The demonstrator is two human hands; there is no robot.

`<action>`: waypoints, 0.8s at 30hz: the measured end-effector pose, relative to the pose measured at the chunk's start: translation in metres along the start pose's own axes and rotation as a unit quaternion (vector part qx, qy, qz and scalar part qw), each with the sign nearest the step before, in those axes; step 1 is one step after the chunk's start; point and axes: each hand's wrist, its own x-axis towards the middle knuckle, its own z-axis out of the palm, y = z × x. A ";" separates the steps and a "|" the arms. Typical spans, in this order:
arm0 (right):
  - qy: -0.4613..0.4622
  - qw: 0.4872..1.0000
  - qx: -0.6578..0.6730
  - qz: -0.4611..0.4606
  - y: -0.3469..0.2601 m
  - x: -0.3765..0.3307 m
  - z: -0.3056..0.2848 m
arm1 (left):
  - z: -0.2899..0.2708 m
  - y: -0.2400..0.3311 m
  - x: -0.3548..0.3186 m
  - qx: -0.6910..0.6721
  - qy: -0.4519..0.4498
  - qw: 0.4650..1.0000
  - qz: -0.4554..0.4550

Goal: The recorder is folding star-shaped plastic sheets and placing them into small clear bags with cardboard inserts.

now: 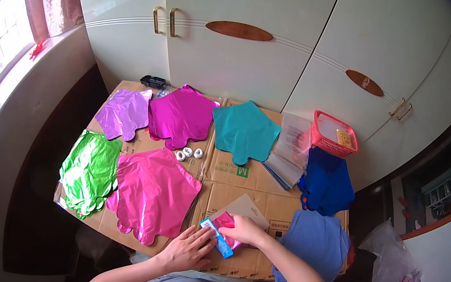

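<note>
My right grip (241,231) is closed on a folded pink foil piece (221,221), just right of the big hot-pink sheet (158,192); my left grip (190,246) lies flat, fingers extended, on a blue card strip (224,249). On the cardboard-covered surface (231,183), green foil (88,171) sits left of the big sheet; beyond it lie a magenta sheet (183,115) and white rolls (188,152). To its right are a light-blue stack (315,243) and, farther back, a red basket (332,148). White cupboards (236,67) stand past the big sheet, a bright window (8,24) well off to its left.
</note>
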 end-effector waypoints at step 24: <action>0.257 0.893 -0.229 -0.290 0.042 0.012 -0.033 | -0.010 0.000 0.012 -0.037 -0.006 0.998 0.041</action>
